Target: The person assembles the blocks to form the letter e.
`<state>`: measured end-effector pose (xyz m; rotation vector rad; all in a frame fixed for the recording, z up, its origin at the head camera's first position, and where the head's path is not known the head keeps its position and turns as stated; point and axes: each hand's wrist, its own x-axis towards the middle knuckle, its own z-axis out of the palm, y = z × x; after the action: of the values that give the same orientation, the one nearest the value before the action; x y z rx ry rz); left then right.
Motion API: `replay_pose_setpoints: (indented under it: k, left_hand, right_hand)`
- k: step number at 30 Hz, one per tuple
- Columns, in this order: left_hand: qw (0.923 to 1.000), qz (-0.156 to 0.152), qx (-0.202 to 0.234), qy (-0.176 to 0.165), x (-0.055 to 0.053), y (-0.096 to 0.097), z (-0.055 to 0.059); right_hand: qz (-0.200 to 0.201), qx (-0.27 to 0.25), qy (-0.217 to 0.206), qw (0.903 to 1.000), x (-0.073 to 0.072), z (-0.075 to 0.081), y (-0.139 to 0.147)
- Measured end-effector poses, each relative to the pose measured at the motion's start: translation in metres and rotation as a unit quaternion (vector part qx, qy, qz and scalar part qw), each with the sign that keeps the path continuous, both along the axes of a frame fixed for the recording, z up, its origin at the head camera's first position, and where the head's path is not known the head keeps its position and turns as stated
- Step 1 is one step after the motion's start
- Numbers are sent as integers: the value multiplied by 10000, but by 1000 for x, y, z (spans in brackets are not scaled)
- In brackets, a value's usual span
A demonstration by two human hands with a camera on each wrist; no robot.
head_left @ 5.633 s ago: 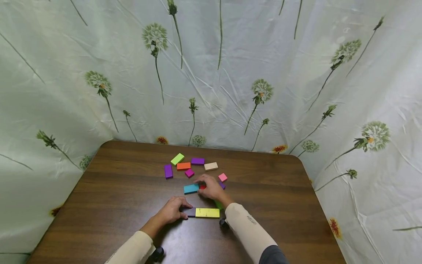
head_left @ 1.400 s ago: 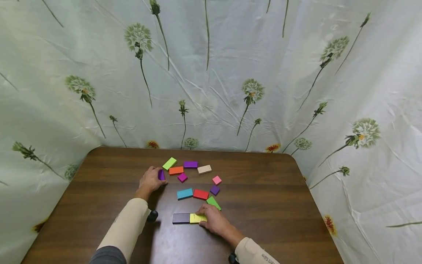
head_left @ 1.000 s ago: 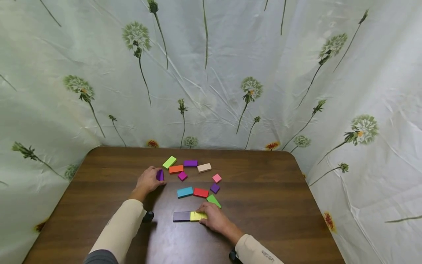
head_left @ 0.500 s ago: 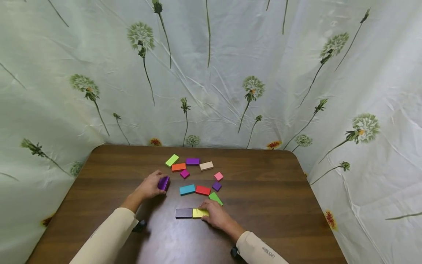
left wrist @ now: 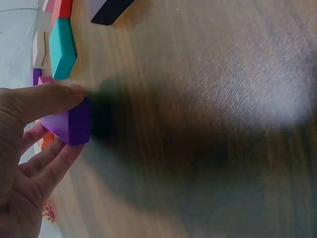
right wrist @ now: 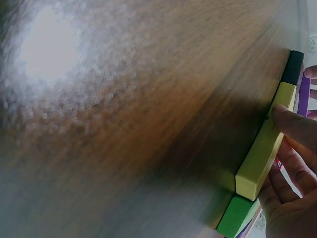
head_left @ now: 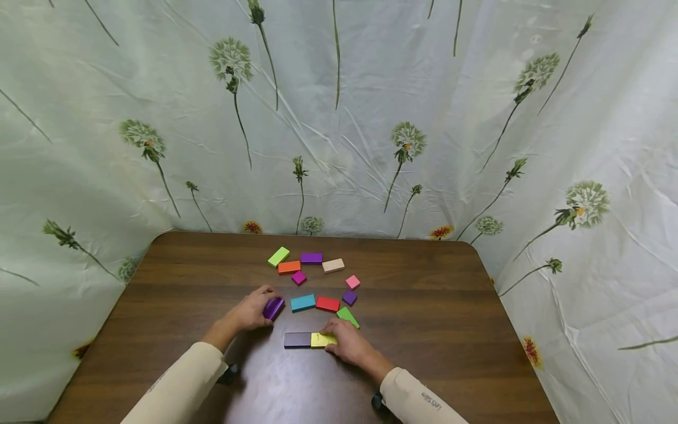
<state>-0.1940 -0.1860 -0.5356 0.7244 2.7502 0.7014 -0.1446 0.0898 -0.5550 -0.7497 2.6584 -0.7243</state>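
My left hand pinches a purple block between thumb and fingers, left of the blue block. In the left wrist view the purple block is tilted, with a dark shadow beside it. My right hand has thumb and fingers on the two long sides of a yellow block; the hand covers its right part. A dark grey block lies end to end with the yellow one. In the right wrist view a green block sits by the yellow block's near end.
Behind the hands lie a red block, a small dark purple block, a pink one, a magenta one, an orange one, a lime one, another purple one and a beige one.
My left hand has left the dark grey block, taken the purple block from the far left and brought it nearer and rightward. My right hand has gone from the red block to the yellow one.
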Motion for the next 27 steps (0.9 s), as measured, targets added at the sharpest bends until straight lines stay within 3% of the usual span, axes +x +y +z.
replay_pose_setpoints:
  k: [11,27]
  left_hand:
    - [9990,178,-194,-361,6,10,1]
    - [9992,-89,-374,-64,5,13,-6]
  right_hand:
    - [22,-3,95,10000,2,0,1]
    - [-27,104,196,9998,2,0,0]
